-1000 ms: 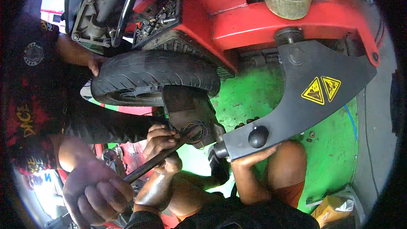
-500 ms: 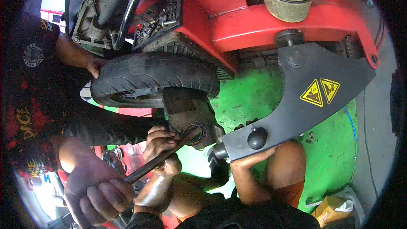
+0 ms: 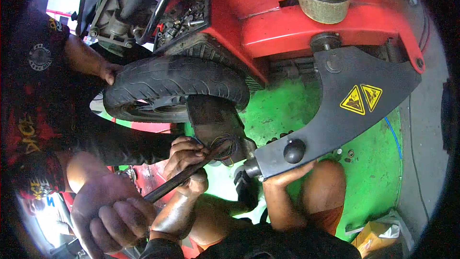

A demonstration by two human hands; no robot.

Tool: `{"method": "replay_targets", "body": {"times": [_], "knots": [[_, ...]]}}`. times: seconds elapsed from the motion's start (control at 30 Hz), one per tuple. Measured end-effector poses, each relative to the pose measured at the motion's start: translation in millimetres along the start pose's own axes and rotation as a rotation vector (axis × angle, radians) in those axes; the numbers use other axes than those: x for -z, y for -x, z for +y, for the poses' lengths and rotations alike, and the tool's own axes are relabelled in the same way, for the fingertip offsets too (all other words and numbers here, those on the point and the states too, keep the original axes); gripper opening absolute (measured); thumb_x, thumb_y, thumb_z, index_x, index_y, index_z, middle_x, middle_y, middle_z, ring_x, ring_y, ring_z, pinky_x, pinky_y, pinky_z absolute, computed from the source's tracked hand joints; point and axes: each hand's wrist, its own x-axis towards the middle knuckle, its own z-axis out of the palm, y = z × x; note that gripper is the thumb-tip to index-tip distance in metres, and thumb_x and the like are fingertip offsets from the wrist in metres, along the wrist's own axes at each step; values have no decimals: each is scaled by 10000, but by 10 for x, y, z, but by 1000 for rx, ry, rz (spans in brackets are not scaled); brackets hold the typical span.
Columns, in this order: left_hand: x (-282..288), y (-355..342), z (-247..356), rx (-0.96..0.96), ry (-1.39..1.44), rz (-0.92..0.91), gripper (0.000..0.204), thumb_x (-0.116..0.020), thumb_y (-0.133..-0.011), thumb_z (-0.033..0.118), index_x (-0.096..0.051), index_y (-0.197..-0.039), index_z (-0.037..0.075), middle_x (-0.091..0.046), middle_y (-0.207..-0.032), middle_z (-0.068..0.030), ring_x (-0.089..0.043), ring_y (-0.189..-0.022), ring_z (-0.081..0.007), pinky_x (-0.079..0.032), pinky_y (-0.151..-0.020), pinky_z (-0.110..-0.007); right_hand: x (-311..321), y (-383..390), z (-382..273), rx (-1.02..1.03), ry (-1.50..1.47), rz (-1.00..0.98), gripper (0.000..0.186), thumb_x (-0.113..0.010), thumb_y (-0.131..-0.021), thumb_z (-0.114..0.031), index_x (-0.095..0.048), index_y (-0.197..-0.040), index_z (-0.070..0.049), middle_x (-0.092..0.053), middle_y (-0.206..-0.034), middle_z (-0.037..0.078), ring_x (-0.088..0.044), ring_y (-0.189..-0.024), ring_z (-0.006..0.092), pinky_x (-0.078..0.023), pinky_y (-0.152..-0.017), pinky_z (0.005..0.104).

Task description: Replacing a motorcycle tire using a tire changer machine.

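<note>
A long dark tyre lever [image 3: 175,182] runs diagonally up to the dark bead-breaker blade [image 3: 215,120] beside the tyre. My left hand [image 3: 187,163] is closed round the lever near its upper end, close to a wire-like ring on the blade. A co-worker's fist [image 3: 117,225] grips the lever's lower end. From below, my right hand [image 3: 292,170] holds the dark grey bead-breaker arm [image 3: 350,108] by its black ball knob; its fingertips show over the arm's far edge, and the rest is hidden. The tyre [image 3: 177,81] stands on its tread, the co-worker's other hand [image 3: 110,73] on it.
A dirty bucket [image 3: 323,2] stands on the red machine body [image 3: 287,31]. A black tray [image 3: 184,43] with assorted metal parts sits at the back, near a motor-like metal assembly [image 3: 117,19]. Green floor [image 3: 282,105] shows beneath, with a yellow package [image 3: 378,237] at lower right.
The metal assembly and hose at upper left have shifted slightly right in the view. The lever's lower part and the blade have moved a little; both my hands keep their grips.
</note>
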Motion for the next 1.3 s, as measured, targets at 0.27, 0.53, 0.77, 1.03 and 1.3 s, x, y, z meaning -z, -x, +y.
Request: {"method": "replay_targets", "body": {"times": [0.27, 0.53, 0.77, 1.03, 1.3], "knots": [[57, -72, 151, 91, -97, -82, 193, -644, -868, 163, -670, -832, -24, -699, -822, -127, -656, -805, -284, -487, -834, -443, -133, 53, -97, -52, -24, -24, 630, -373, -928, -668, -544, -1195, -123, -646, -1106, 86, -653, -965, 258, -541, -828, 450], [44, -118, 199, 78, -171, -61, 191, -653, -871, 175, -665, -812, -6, -699, -809, -95, -658, -797, -266, -488, -828, -445, -22, -8, -21, -24, 5, -56, 641, -349, -939, -671, -533, -1214, -123, -633, -1111, 84, -641, -1000, 257, -535, -841, 447], [-7, -115, 102, 1, -157, 1, 191, -607, -892, 159, -653, -771, 18, -688, -752, -80, -662, -763, -254, -492, -833, -437, 241, -155, 85, 140, 138, -34, 687, -314, -934, -666, -529, -1236, -88, -647, -1087, 122, -658, -960, 272, -548, -821, 456], [40, -102, 63, -11, -178, -57, 254, -617, -912, 222, -646, -766, 17, -680, -748, -79, -662, -762, -254, -489, -841, -440, 105, -50, 35, 49, 66, -72, 694, -317, -929, -678, -519, -1259, -102, -635, -1114, 113, -649, -985, 276, -543, -838, 463], [77, -119, 190, 79, -131, -76, 399, -648, -922, 375, -667, -823, -12, -688, -831, -111, -639, -809, -275, -464, -825, -445, -6, 12, -29, -38, -9, -71, 690, -326, -939, -682, -465, -1328, -129, -545, -1275, 89, -543, -1185, 279, -446, -992, 482]]}}
